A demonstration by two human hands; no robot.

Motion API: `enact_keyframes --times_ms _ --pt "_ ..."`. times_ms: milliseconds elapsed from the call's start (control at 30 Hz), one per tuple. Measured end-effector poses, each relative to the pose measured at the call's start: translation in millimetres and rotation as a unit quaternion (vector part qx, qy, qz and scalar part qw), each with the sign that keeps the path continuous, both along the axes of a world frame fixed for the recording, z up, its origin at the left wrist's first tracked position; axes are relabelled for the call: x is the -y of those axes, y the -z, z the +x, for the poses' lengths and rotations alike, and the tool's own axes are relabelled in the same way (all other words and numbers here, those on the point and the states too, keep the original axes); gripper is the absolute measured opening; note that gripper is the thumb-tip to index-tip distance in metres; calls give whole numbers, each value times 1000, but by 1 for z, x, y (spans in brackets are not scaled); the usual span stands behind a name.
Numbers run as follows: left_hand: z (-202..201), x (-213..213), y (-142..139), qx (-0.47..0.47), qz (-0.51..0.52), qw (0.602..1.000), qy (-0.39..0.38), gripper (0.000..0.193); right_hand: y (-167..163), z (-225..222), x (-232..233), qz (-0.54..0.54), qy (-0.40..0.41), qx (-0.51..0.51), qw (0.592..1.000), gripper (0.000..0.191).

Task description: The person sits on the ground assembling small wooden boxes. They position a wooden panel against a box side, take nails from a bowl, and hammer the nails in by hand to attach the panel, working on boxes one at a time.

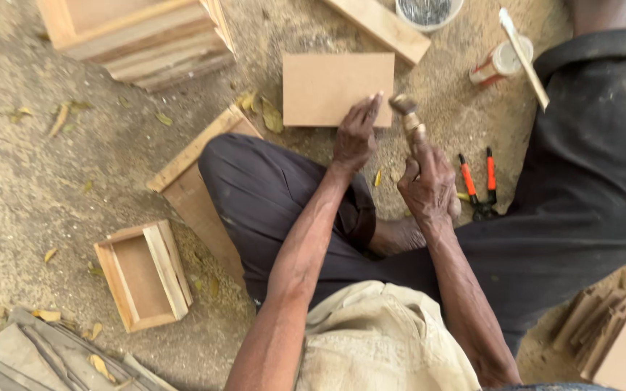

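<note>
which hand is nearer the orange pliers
Right. The right hand, gripping a hammer, sits just left of the pliers, almost beside the handles. The left hand is farther left, fingertips on the flat board.

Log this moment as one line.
left hand: fingers on board | right hand: grips hammer | pliers on ground

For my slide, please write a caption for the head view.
Seated on sandy ground, left hand steadies a flat board; right hand grips a hammer.
</note>
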State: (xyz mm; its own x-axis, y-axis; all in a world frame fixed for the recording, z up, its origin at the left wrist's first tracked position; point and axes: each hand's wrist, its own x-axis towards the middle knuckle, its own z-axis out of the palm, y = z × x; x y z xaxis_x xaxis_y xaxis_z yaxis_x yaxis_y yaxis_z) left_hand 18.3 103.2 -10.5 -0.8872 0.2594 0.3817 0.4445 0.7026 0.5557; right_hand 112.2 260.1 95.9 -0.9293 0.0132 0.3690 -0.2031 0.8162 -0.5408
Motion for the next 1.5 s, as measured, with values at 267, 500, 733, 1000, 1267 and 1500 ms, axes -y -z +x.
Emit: enact_keyframes --times_ms 267,500,733,1000,1267,1500 --pt "1 0 -1 -27 -12 999 -15 77 -9 -2 2 1 5 47 999 53" --pt "1 0 -1 -29 11 1000 -7 75 -9 -4 3 -5 28 195 980 56" --pt "0 2 2 -15 23 1000 3 79 8 -2 -1 -5 9 95 995 62" --pt "-2 3 -6 -40 5 999 7 84 14 -5 -4 63 13 99 993 68" --pt "0 8 -1 -57 17 998 22 71 21 -8 0 14 31 97 995 57" --pt "-18 5 -19 -6 27 999 20 58 20 -16 -14 -263 194 254 910 54"
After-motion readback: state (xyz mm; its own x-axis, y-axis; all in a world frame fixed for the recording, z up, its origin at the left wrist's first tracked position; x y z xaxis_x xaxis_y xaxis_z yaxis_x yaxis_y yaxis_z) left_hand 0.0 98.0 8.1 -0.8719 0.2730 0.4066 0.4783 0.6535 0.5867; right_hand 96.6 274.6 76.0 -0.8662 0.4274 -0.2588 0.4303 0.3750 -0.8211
